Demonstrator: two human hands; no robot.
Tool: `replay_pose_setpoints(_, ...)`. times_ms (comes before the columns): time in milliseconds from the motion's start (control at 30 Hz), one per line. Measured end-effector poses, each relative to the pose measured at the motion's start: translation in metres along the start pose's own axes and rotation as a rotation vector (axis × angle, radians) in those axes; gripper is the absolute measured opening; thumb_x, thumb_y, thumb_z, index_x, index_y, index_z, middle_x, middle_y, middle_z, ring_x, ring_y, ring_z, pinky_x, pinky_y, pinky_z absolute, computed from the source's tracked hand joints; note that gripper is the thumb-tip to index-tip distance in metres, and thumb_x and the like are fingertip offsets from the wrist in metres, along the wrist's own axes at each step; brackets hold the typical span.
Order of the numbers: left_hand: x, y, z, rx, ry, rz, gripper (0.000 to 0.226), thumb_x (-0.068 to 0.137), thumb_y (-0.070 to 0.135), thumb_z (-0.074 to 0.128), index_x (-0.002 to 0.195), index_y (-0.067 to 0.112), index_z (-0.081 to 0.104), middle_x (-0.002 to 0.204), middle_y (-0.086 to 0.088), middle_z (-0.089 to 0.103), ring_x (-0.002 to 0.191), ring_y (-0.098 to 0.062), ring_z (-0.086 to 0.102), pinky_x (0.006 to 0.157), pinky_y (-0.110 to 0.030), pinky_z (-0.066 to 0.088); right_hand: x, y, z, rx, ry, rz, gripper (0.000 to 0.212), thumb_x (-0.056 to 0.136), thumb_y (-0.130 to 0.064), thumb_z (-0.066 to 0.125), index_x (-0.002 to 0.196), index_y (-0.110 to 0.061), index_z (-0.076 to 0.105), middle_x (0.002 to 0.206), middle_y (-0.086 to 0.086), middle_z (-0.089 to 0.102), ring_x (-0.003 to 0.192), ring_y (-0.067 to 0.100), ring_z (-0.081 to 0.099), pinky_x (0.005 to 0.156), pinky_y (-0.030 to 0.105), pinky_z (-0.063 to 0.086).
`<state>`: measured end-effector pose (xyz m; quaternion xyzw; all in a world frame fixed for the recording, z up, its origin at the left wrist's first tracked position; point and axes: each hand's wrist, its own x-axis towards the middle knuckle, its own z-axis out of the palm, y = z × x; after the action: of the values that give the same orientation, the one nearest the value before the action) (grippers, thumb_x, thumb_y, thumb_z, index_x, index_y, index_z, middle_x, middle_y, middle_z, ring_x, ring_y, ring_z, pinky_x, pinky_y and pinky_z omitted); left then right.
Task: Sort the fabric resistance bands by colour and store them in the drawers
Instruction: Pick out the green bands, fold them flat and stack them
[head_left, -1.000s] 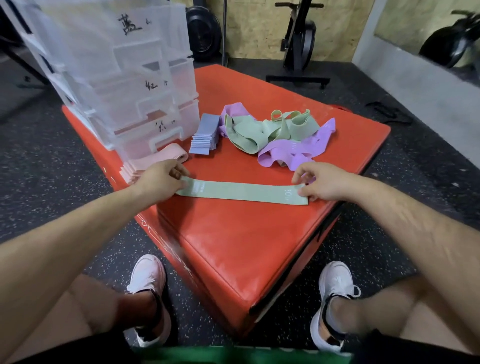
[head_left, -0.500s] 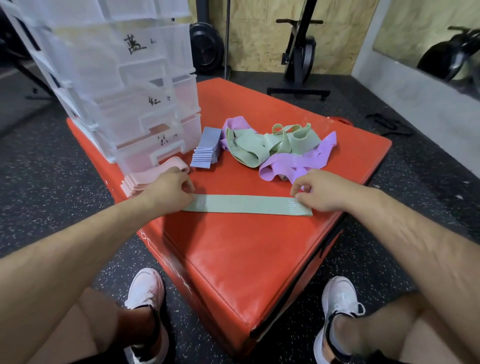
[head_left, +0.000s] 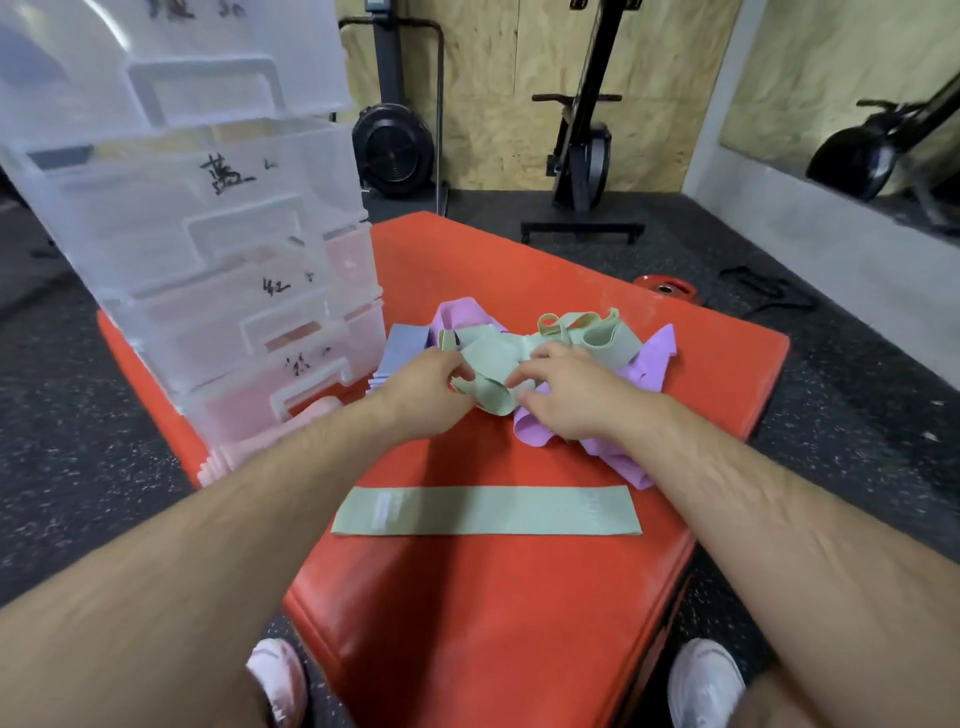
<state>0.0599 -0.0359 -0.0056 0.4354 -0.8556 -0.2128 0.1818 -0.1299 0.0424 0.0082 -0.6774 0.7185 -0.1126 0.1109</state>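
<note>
A flattened green band (head_left: 485, 511) lies straight across the red padded box (head_left: 467, 623), untouched. Behind it sits a tangled heap of green bands (head_left: 587, 332) and purple bands (head_left: 649, 358). My left hand (head_left: 421, 389) pinches a crumpled green band (head_left: 491, 387) at the heap's near-left side. My right hand (head_left: 566, 395) rests on the heap with its fingers closing on the same green band. A folded blue stack (head_left: 402, 345) and a pink stack (head_left: 244, 452) lie beside the clear plastic drawer unit (head_left: 208, 260) at the left.
The drawer unit's drawers carry handwritten labels and look shut. Exercise machines (head_left: 582, 145) stand at the back wall, and a red weight plate (head_left: 665, 288) lies on the black rubber floor. My white shoes (head_left: 706, 680) flank the box's near corner.
Both hands let go of the flattened green band and moved forward to the heap, where they now grip a crumpled green band. The camera tilted up and closer.
</note>
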Motion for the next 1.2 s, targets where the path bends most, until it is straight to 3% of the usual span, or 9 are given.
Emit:
replay_pose_setpoints(133, 0.021, 0.002, 0.006, -0.028, -0.082, -0.090, 0.028, 0.089, 0.021, 0.058, 0.117, 0.019, 0.061, 0.109, 0.000, 0.064, 0.087, -0.016, 0.059, 0.067, -0.024, 0.044, 0.019, -0.005, 0.003, -0.042, -0.077, 0.069, 0.026, 0.095, -0.052, 0.052, 0.118, -0.052, 0.065, 0.158, -0.003, 0.032, 0.148, 0.028, 0.016, 0.119, 0.046, 0.013)
replay_pose_setpoints(367, 0.031, 0.006, 0.006, -0.041, -0.109, -0.164, 0.029, 0.092, 0.025, 0.056, 0.120, 0.018, 0.058, 0.114, 0.002, 0.059, 0.096, -0.016, 0.058, 0.068, -0.023, 0.042, 0.034, -0.002, 0.016, -0.158, -0.073, 0.037, 0.031, 0.098, -0.049, 0.043, 0.115, -0.038, 0.066, 0.115, -0.006, 0.066, 0.124, 0.028, 0.037, 0.107, 0.044, 0.027)
replay_pose_setpoints(567, 0.025, 0.006, 0.001, -0.152, -0.038, -0.178, 0.040, 0.090, 0.021, 0.057, 0.129, 0.017, 0.051, 0.124, -0.001, 0.057, 0.105, -0.018, 0.060, 0.086, -0.029, 0.050, 0.029, 0.003, 0.009, 0.229, 0.115, 0.023, 0.033, 0.098, -0.032, 0.054, 0.116, -0.007, 0.066, 0.103, 0.009, 0.071, 0.099, 0.026, 0.063, 0.091, 0.042, 0.050)
replay_pose_setpoints(667, 0.020, 0.014, -0.008, -0.288, 0.085, -0.166, 0.041, 0.092, 0.023, 0.058, 0.132, 0.020, 0.049, 0.119, 0.001, 0.059, 0.098, -0.018, 0.063, 0.067, -0.025, 0.049, 0.019, -0.003, -0.008, 0.417, 0.273, -0.033, 0.027, 0.098, -0.031, 0.059, 0.118, -0.020, 0.073, 0.109, -0.010, 0.073, 0.094, 0.002, 0.063, 0.092, 0.027, 0.049)
replay_pose_setpoints(733, 0.017, 0.018, -0.015, -0.376, 0.166, -0.149, 0.037, 0.094, 0.029, 0.057, 0.130, 0.024, 0.049, 0.113, 0.004, 0.062, 0.094, -0.013, 0.064, 0.057, -0.020, 0.044, 0.013, -0.010, -0.018, 0.574, 0.354, -0.059, 0.016, 0.093, -0.032, 0.068, 0.104, -0.024, 0.077, 0.094, -0.017, 0.074, 0.080, -0.006, 0.061, 0.081, 0.021, 0.049)
replay_pose_setpoints(900, 0.007, 0.026, -0.029, -0.610, 0.173, -0.133, 0.035, 0.090, 0.047, 0.060, 0.121, 0.031, 0.052, 0.105, 0.005, 0.071, 0.097, -0.011, 0.070, 0.084, -0.036, 0.058, -0.001, -0.028, -0.030, 0.908, 0.454, -0.038, 0.026, 0.081, -0.021, 0.081, 0.078, -0.008, 0.059, 0.072, 0.012, 0.064, 0.064, 0.018, 0.055, 0.060, 0.027, 0.043)
replay_pose_setpoints(1000, -0.003, 0.034, -0.034, -0.721, 0.133, -0.055, 0.030, 0.094, 0.035, 0.063, 0.122, 0.027, 0.054, 0.107, 0.003, 0.072, 0.092, -0.009, 0.072, 0.074, -0.032, 0.057, -0.007, -0.037, -0.035, 0.938, 0.418, -0.039, 0.030, 0.083, -0.007, 0.075, 0.080, -0.017, 0.047, 0.069, 0.005, 0.052, 0.060, 0.014, 0.044, 0.056, 0.026, 0.037)
replay_pose_setpoints(1100, -0.011, 0.043, -0.045, -0.895, 0.208, 0.004, 0.026, 0.093, 0.023, 0.068, 0.117, 0.018, 0.058, 0.100, 0.000, 0.072, 0.080, -0.012, 0.068, 0.068, -0.028, 0.052, -0.016, -0.040, -0.042, 0.969, 0.322, -0.062, 0.029, 0.088, -0.003, 0.070, 0.094, -0.018, 0.045, 0.087, 0.020, 0.067, 0.072, 0.028, 0.065, 0.063, 0.040, 0.050)
replay_pose_setpoints(1200, -0.021, 0.051, -0.059, -1.018, 0.289, -0.019, 0.017, 0.090, 0.019, 0.071, 0.105, 0.014, 0.063, 0.091, -0.005, 0.070, 0.073, -0.018, 0.062, 0.059, -0.027, 0.049, -0.027, -0.041, -0.048, 1.001, 0.225, -0.084, 0.031, 0.091, -0.001, 0.067, 0.106, -0.014, 0.043, 0.094, 0.018, 0.074, 0.087, 0.044, 0.071, 0.070, 0.055, 0.056)
